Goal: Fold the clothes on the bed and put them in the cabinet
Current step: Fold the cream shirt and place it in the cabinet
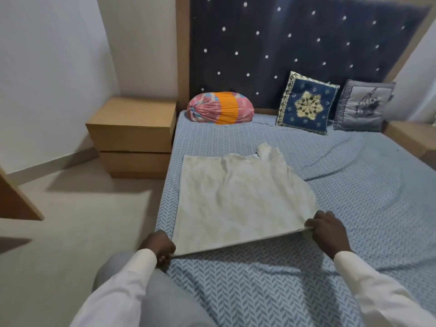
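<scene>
A cream-white garment (238,199) lies spread flat on the bed (354,208), which has a blue herringbone sheet; its collar points toward the headboard. My left hand (159,245) pinches the near left corner of its hem at the bed's left edge. My right hand (328,232) grips the near right corner of the same hem. The near edge is lifted slightly off the sheet between my hands and casts a shadow. No cabinet interior is in view.
A pink and orange bolster (220,107), a blue patterned cushion (306,102) and a grey cushion (363,106) lean against the dark studded headboard. A wooden bedside drawer unit (134,135) stands left of the bed. A wooden panel edge (14,197) juts in at far left.
</scene>
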